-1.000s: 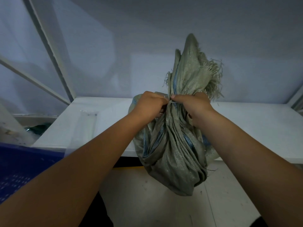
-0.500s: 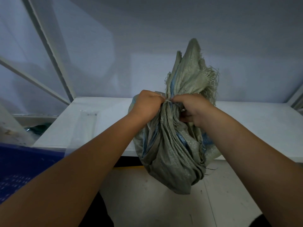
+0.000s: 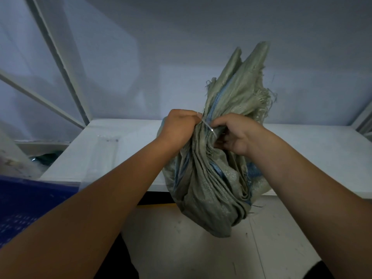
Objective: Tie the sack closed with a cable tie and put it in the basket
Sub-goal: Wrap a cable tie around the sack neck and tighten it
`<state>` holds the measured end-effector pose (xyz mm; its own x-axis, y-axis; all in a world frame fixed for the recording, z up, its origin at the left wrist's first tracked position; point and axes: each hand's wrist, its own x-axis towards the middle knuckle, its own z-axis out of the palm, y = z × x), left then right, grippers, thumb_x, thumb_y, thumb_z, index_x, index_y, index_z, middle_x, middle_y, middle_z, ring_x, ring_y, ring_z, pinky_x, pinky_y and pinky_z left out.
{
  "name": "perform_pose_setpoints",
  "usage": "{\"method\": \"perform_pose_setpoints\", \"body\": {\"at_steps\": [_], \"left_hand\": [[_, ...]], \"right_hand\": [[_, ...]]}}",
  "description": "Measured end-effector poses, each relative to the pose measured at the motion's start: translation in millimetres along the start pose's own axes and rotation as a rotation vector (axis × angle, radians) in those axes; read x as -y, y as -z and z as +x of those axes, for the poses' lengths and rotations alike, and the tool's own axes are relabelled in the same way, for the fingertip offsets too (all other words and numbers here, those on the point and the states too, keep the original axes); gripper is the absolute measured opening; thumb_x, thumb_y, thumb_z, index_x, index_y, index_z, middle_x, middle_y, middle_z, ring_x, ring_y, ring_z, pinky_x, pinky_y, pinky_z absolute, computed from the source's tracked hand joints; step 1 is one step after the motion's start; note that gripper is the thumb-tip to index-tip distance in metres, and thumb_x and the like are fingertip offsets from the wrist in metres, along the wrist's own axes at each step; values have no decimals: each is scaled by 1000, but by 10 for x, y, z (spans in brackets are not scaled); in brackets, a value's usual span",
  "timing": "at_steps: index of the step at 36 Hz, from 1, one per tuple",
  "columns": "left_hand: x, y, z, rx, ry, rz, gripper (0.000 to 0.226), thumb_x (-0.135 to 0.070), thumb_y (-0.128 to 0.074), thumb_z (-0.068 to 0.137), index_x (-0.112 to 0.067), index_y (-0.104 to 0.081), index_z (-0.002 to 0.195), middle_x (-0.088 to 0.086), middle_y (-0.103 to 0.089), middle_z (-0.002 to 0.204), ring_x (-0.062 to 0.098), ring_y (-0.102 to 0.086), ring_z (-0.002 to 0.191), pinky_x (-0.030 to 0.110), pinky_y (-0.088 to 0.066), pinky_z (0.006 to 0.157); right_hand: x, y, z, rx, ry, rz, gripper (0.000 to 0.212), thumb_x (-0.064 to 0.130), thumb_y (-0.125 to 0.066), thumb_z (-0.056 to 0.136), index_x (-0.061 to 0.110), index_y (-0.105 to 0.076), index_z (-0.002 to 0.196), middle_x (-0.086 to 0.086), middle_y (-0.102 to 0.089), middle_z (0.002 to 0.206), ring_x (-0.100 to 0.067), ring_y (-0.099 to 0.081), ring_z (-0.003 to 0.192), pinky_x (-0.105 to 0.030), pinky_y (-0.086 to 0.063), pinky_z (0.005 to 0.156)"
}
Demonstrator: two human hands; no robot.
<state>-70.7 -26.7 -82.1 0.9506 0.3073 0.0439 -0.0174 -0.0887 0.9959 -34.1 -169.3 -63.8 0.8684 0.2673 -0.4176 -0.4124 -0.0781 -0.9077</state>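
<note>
Woven grey-green sack (image 3: 211, 178) neck bunched; left hand (image 3: 179, 127) grips it, right hand (image 3: 237, 135) pinches white cable tie (image 3: 210, 128).

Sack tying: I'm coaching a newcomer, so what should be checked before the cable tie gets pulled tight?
1. Neck of the sack gathered in the left hand: ok.
2. The cable tie lies across that neck: ok.
3. The right hand pinches the tie's near end: ok.
4. Tie's tail threaded through its head: cannot tell, the fingers hide it.
5. The blue basket close by, at lower left: ok.
</note>
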Motion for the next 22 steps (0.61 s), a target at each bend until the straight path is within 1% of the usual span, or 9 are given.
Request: {"method": "perform_pose_setpoints", "body": {"at_steps": [3, 6, 8, 9, 11, 13, 18, 20, 22], "left_hand": [[-21, -18, -21, 29, -13, -12, 18, -5, -63, 96, -2, -79, 103, 15, -78, 105, 28, -73, 103, 43, -57, 100], [-22, -27, -36, 75, -56, 46, 20, -4, -60, 97, 8, -76, 103, 29, -74, 105, 29, -71, 94, 50, -56, 97], [-18, -41, -49, 99, -103, 109, 22, -4, -59, 97, 10, -76, 100, 33, -71, 104, 34, -71, 93, 53, -54, 95], [-10, -47, -50, 105, -120, 141, 22, -5, -59, 98, 9, -76, 100, 32, -72, 103, 38, -72, 97, 53, -55, 95], [3, -57, -50, 120, -138, 191, 23, -9, -60, 98, 5, -78, 97, 30, -73, 101, 39, -71, 98, 52, -56, 93], [18, -47, -24, 136, -148, 222, 26, -13, -61, 95, 7, -77, 92, 33, -71, 98, 30, -70, 85, 50, -56, 89], [-17, -2, -4, 127, -99, 247, 20, -4, -60, 96, 6, -78, 95, 35, -71, 96, 25, -60, 74, 35, -51, 75], [-38, 6, -13, 132, -89, 246, 20, -4, -60, 97, 5, -78, 97, 29, -73, 89, 24, -58, 72, 33, -50, 72], [-57, 6, -20, 142, -81, 248, 20, -7, -60, 99, 2, -79, 99, 18, -70, 81, 21, -57, 67, 28, -49, 66]], "right_hand": [[1, -8, -34, 61, 9, 34, 10, 12, -62, 89, 7, -70, 91, -10, -71, 73, -24, -66, 63, -32, -57, 67], [-2, -18, -33, 99, 46, 115, 15, 19, -65, 91, 8, -74, 90, -13, -75, 80, -27, -71, 72, -39, -58, 82], [-18, -40, -13, 67, 56, 143, 18, 19, -65, 92, 4, -73, 97, -17, -75, 87, -29, -72, 73, -40, -60, 77], [-23, -58, -2, 24, 62, 158, 23, 18, -68, 89, 1, -72, 105, -20, -76, 94, -30, -73, 74, -41, -61, 72], [-36, -88, 0, -63, 86, 178, 55, 17, -77, 73, 1, -65, 124, -25, -73, 108, -34, -76, 82, -47, -62, 65], [-57, -97, 24, -111, 139, 163, 74, 18, -79, 61, 3, -59, 131, -24, -72, 112, -38, -76, 89, -54, -62, 69], [-61, -144, -2, -215, 272, 75, 54, 13, -81, 72, 3, -55, 118, -20, -69, 110, -36, -72, 96, -57, -61, 83], [-48, -149, 9, -245, 294, 60, 43, 11, -80, 74, 8, -51, 106, -20, -67, 109, -36, -71, 97, -56, -60, 85], [-25, -143, 15, -276, 296, 68, 37, 6, -78, 77, 5, -54, 106, -21, -68, 107, -36, -71, 95, -56, -61, 82]]}}
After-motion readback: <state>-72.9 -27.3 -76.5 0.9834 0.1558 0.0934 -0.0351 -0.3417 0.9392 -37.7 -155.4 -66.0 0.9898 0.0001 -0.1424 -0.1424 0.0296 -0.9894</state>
